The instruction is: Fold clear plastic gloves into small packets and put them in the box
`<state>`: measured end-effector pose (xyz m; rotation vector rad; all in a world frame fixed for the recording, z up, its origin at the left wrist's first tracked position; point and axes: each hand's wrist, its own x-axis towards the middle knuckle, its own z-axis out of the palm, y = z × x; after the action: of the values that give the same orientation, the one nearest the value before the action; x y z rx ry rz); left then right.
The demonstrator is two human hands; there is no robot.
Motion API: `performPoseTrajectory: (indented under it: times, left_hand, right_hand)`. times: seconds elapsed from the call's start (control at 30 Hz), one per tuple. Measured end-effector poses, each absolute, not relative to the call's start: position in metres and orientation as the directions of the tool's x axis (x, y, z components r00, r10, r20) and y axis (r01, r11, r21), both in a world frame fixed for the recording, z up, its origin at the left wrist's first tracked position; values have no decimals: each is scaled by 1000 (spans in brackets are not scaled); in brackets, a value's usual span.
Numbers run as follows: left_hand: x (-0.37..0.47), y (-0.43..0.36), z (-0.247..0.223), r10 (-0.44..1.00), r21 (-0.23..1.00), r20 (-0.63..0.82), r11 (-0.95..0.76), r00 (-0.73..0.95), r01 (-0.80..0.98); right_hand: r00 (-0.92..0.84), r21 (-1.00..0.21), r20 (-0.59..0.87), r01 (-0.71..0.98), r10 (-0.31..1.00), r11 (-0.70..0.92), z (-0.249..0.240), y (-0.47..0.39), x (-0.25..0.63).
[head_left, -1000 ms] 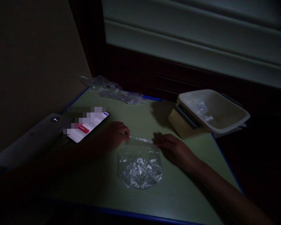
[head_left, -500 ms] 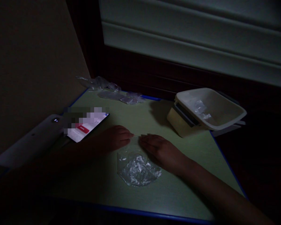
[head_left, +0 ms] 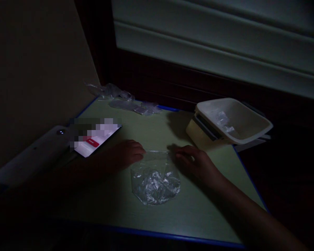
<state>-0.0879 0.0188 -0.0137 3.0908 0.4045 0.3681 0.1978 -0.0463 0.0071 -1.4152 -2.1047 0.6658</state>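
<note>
Room: dim; plain wall (head_left: 36, 62) at left, dark frame (head_left: 159, 80) beneath pale horizontal panels (head_left: 211, 45).
Table (head_left: 151, 130): pale green top, blue edging (head_left: 172, 236).
Clear bag (head_left: 155, 188): flat mid-table, crinkled and shiny lower down.
Left hand (head_left: 129, 153): fingers bent at the bag's top left corner; cannot tell whether they grip.
Right hand (head_left: 196, 162): thumb and finger curled close by the top right corner; grip unclear.
Far edge: crumpled plastic (head_left: 113, 92).
Right edge: pale container (head_left: 251, 120), clear scraps (head_left: 222, 118) inside.
Left side: lit phone (head_left: 87, 149), white device (head_left: 35, 153) beside it.

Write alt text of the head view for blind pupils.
A person's left hand and right hand are at the far edge of a clear plastic bag on a table. A lit smartphone lies left, an open tub right.
</note>
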Motion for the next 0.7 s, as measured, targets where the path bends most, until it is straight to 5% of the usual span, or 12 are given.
performPoseTrajectory:
  times: [0.17, 0.4, 0.7]
  left_hand:
    - [-84, 14, -6, 303, 73, 195, -953, 933, 294]
    - [-78, 11, -7, 550, 332, 312, -827, 775, 453]
    - [-76, 12, -16, 597, 463, 313, -775, 738, 431]
  right_hand:
    - [-273, -644, 39, 729, 961, 233, -5, -23, 192]
    - [-336, -726, -13, 651, 942, 222, -5, -28, 188]
    - [-289, -806, -7, 569, 957, 166, -3, -43, 192]
